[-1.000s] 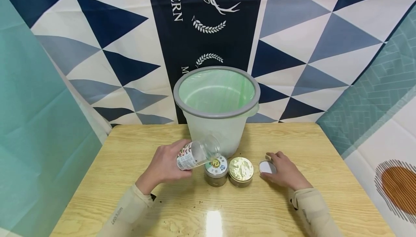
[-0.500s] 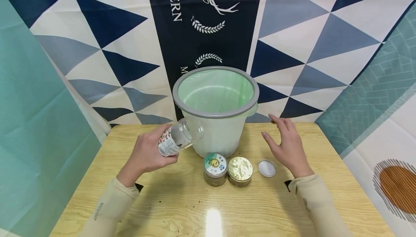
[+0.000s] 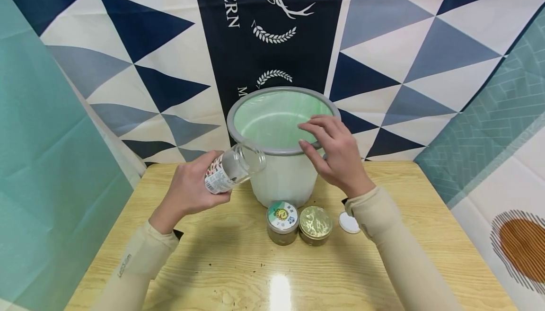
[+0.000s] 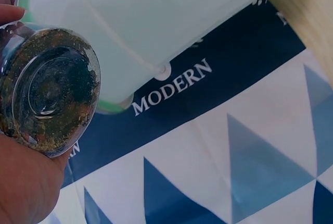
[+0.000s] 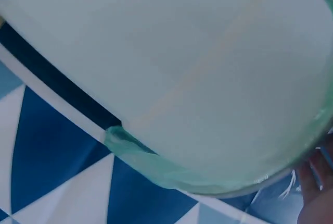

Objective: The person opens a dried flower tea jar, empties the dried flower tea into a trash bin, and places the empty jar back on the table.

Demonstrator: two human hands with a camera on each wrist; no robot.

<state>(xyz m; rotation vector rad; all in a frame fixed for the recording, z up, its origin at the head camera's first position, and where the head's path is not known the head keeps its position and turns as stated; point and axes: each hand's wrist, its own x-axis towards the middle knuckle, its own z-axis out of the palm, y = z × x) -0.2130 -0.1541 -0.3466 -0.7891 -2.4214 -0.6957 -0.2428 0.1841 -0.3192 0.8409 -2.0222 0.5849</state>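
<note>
My left hand (image 3: 192,187) grips a clear jar (image 3: 234,169) with a printed label. The jar is tilted, and its uncapped mouth points right, in front of the bin's wall. Dark, crumbly bits show through the jar's base (image 4: 49,91) in the left wrist view. My right hand (image 3: 336,155) is raised at the bin's right front rim, thumb and fingers apart, with nothing seen between them. The white bin (image 3: 283,176) has a grey rim and a pale green liner. In the right wrist view, fingers (image 5: 315,177) show beside the rim at the lower right.
Before the bin stand a tin with a cartoon lid (image 3: 283,215) and a gold-topped tin (image 3: 315,223). A round white lid (image 3: 349,222) lies right of them, near my right sleeve. Small dark crumbs dot the wooden table (image 3: 238,273). A patterned cloth (image 3: 170,65) hangs behind.
My left hand has drawn the jar left and up from above the cartoon-lidded tin. My right hand has left the white lid and moved up and left to the bin's rim.
</note>
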